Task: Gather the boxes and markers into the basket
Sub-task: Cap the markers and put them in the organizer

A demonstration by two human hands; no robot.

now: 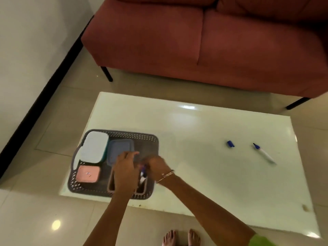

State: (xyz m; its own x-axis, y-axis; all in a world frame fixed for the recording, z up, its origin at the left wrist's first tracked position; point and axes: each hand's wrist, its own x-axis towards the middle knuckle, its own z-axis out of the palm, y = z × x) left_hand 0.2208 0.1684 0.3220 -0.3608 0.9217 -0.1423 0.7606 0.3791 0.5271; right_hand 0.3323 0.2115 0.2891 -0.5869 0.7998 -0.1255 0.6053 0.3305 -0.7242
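A grey perforated basket (134, 136) sits at the near left of the white table. Inside it lie a pale blue box (94, 147), a grey-blue box (120, 148), a pink box (88, 174) and an open brown container (111, 183). Both my hands hover over the basket's right half. My left hand (125, 170) and my right hand (156, 167) meet around a blue and white marker (142, 174), which points down toward the brown container. Which hand grips it is blurred. A second marker (264, 153), uncapped, and its blue cap (230, 144) lie on the table's right side.
The white table (195, 148) stands on a tiled floor. A red sofa (213, 41) stands beyond it, with black legs near the table's far corners. A wall runs along the left. My bare feet show at the bottom.
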